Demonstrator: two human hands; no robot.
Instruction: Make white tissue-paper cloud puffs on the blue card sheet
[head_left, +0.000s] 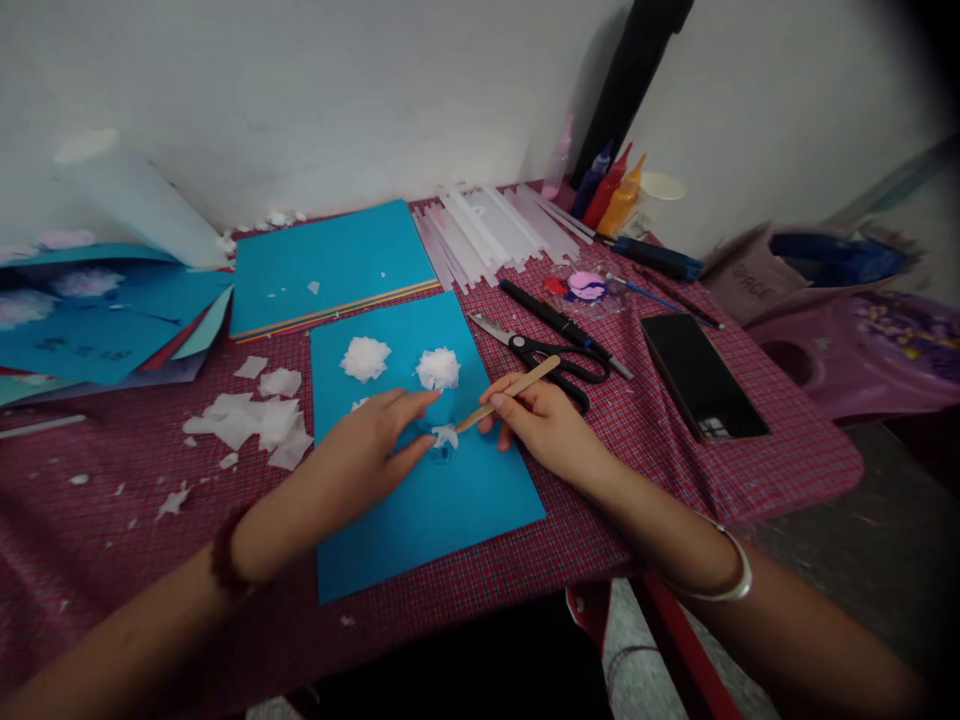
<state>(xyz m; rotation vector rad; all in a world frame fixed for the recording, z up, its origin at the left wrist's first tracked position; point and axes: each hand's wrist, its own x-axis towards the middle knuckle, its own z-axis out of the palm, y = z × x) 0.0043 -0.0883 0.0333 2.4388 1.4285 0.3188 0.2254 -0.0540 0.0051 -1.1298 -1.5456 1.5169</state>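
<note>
A blue sheet of paper [427,510] lies before me with two white tissue-paper puffs [364,358] on its upper part. My right hand [544,425] pinches a wooden craft stick [517,392]. The stick's lower end meets a small scrap of white tissue [445,436] beside a wet, shiny spot of what looks like glue [441,456]. My left hand [375,440] reaches over the sheet from the left, thumb and fingers apart, the thumb tip close to that scrap. Behind this hand another white bit on the paper is mostly hidden.
Torn tissue pieces [251,420] lie left of the sheet. Scissors [540,350], a black-handled cutter [559,315] and a phone [701,375] are on the right. Stacked blue sheets [330,260], glue sticks [487,230] and paint bottles [619,195] stand or lie along the back.
</note>
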